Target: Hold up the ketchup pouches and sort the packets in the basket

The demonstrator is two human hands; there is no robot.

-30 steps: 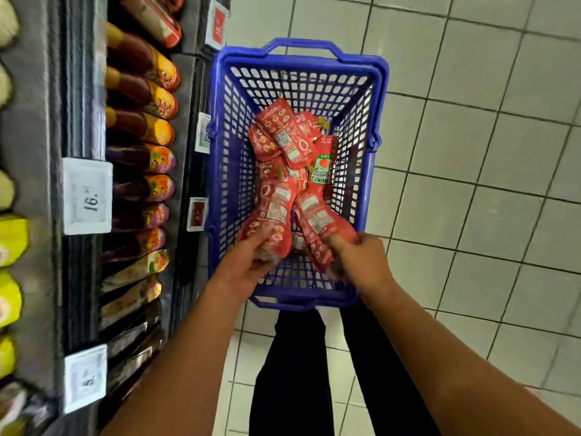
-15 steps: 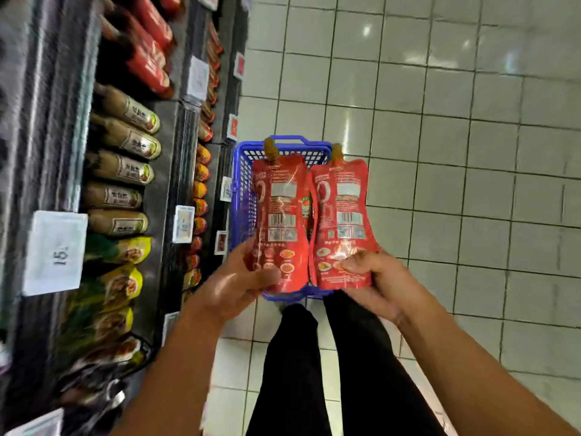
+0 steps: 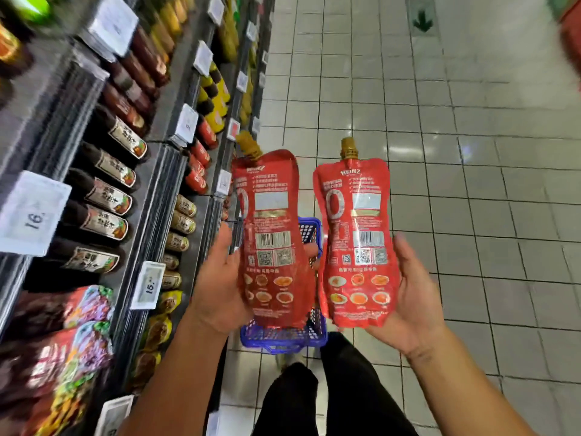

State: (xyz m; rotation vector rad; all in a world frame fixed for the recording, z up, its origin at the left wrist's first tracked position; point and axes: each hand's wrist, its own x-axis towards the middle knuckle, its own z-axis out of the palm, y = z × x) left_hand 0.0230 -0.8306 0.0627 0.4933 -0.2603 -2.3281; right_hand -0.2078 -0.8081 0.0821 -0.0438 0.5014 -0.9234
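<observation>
Left hand (image 3: pixel 220 287) grips the left Heinz sauce pouch (image 3: pixel 272 237) at its lower edge, right hand (image 3: pixel 412 297) cradles the right Heinz sauce pouch (image 3: pixel 356 243) likewise, both upright, spouts up, side by side apart, above the blue basket (image 3: pixel 283 338), shelf bottles (image 3: pixel 103 196) nearer the left.

two red pouches (image 3: pixel 272 234) (image 3: pixel 356 243) with gold caps, white label blocks, black barcodes and orange dish pictures stand before a blue latticed basket (image 3: pixel 284 336), pale grey gridded floor tiles (image 3: pixel 471 152), white price tags (image 3: pixel 31 212) and dark brown bottles (image 3: pixel 97 196) with cream labels.
</observation>
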